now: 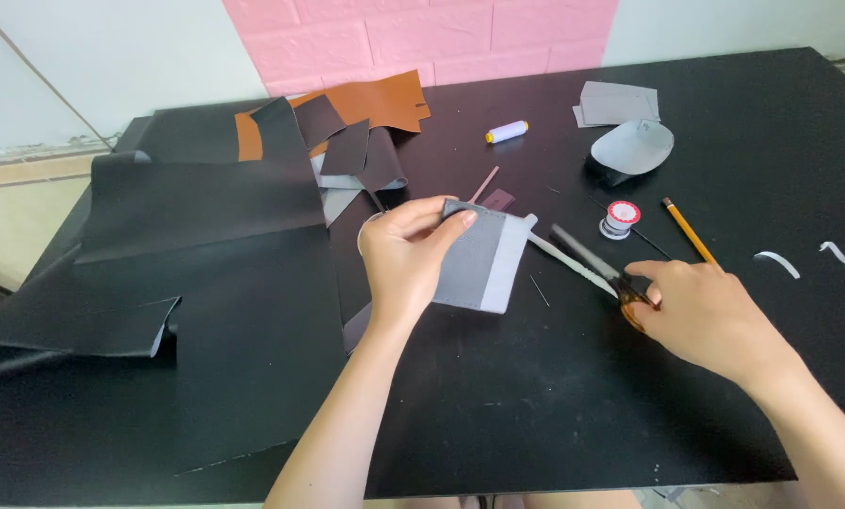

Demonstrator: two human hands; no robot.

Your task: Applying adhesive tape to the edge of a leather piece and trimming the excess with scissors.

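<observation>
My left hand (405, 256) pinches a small grey folded leather piece (481, 262) and holds it just above the black table (554, 415), near the middle. My right hand (705, 316) grips a pair of scissors (587, 266) by their orange handles. The blades are parted and point left, with their tips at the right edge of the grey piece.
Large black leather sheets (196, 217) cover the left side, with brown and dark scraps (366, 108) behind them. A thread spool (506, 132), a small round reel (619, 219), a pencil (688, 231), grey pieces (620, 104), a curled grey piece (634, 149) and white trimmings (779, 263) lie at the back right.
</observation>
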